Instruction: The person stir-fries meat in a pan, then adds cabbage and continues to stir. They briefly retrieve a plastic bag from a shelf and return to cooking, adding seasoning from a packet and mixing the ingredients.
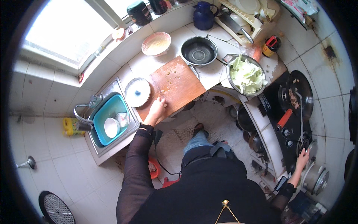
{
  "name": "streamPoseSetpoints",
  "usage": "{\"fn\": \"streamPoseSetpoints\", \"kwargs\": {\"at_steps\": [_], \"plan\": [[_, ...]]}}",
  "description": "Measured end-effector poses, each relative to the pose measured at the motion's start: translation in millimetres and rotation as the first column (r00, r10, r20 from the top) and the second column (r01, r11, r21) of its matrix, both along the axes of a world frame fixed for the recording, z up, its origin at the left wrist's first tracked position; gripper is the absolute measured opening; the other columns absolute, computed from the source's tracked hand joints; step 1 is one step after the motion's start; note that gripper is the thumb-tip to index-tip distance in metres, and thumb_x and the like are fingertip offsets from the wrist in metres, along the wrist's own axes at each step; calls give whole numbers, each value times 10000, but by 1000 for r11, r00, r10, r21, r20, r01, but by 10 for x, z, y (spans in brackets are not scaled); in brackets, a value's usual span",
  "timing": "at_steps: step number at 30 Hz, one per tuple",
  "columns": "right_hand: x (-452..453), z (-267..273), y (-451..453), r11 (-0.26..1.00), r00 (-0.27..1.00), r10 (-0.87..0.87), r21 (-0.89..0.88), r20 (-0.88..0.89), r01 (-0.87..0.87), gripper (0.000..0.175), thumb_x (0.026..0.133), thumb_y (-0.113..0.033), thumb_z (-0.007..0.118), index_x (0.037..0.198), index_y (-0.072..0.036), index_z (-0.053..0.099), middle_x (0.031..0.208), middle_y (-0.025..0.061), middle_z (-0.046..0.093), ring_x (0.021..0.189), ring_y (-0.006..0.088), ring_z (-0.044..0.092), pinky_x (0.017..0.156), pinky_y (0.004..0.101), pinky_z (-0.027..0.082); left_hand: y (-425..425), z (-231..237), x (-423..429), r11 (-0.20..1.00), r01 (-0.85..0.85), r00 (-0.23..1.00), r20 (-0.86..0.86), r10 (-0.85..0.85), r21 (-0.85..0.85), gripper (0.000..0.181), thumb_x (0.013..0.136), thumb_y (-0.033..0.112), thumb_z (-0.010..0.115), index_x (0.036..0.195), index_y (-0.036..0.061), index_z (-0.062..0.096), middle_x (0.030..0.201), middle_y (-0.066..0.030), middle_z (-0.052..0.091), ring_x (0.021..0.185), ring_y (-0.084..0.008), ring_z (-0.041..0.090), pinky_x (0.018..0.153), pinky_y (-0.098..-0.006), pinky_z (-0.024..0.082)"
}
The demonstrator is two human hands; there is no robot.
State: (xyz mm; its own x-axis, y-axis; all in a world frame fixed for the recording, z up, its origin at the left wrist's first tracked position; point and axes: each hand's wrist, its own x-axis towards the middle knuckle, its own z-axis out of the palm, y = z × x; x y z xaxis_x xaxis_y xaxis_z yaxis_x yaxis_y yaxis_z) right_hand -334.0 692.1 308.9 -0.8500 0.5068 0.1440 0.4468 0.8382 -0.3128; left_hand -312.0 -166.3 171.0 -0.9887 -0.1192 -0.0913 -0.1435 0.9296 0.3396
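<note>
My left hand point(158, 107) is curled over the near edge of a wooden cutting board point(179, 81); a small pale piece shows at its fingers, too small to name. Small green bits lie on the board. A ribbed white plate point(137, 92) overlaps the board's left side. At the far right, my right hand point(302, 158) is beside the lower end of a long metal spatula point(301, 123); whether its fingers grip it is unclear. The spatula's other end rests in a black wok point(300, 95) with browned meat pieces, on the stove. A metal bowl holds torn cabbage leaves point(247, 74).
A sink with a teal basin point(98, 126) holding a white bowl stands at left. Behind the board are a dark metal pan point(199, 51), a pink-rimmed bowl point(156, 44) and a blue jug point(204, 15). A cleaver point(230, 23) leans by the dish rack. Lidded pots point(313, 177) stand at lower right.
</note>
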Motion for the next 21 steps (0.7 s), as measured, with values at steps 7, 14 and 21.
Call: {"fn": "streamPoseSetpoints", "kwargs": {"at_steps": [7, 14, 21], "plan": [[139, -87, -236, 964, 994, -99, -243, 36, 105, 536, 933, -386, 498, 1345, -53, 422, 1007, 129, 561, 772, 207, 584, 608, 309, 493, -137, -116, -98, 969, -213, 977, 41, 209, 127, 142, 820, 139, 601, 869, 9, 574, 738, -172, 632, 698, -332, 624, 645, -403, 505], [222, -202, -150, 941, 993, -109, -326, -41, 90, 484, 930, -325, 518, 1317, -43, 452, 861, 73, 573, 712, 136, 549, 550, 275, 453, -199, 473, -474, -47, -399, 838, 385, 388, 916, 132, 808, 38, 613, 908, 57, 530, 834, -37, 571, 753, -152, 608, 699, -256, 537], [415, -308, 48, 937, 978, -166, -331, -126, 116, 427, 931, -299, 526, 1283, -58, 498, 1049, 145, 564, 823, 223, 584, 783, 335, 465, 1675, 1839, -1858, 95, -12, 987, 26, -157, 995, 83, 884, 103, 571, 949, 68, 533, 877, -9, 545, 773, -92, 539, 724, -231, 473]]}}
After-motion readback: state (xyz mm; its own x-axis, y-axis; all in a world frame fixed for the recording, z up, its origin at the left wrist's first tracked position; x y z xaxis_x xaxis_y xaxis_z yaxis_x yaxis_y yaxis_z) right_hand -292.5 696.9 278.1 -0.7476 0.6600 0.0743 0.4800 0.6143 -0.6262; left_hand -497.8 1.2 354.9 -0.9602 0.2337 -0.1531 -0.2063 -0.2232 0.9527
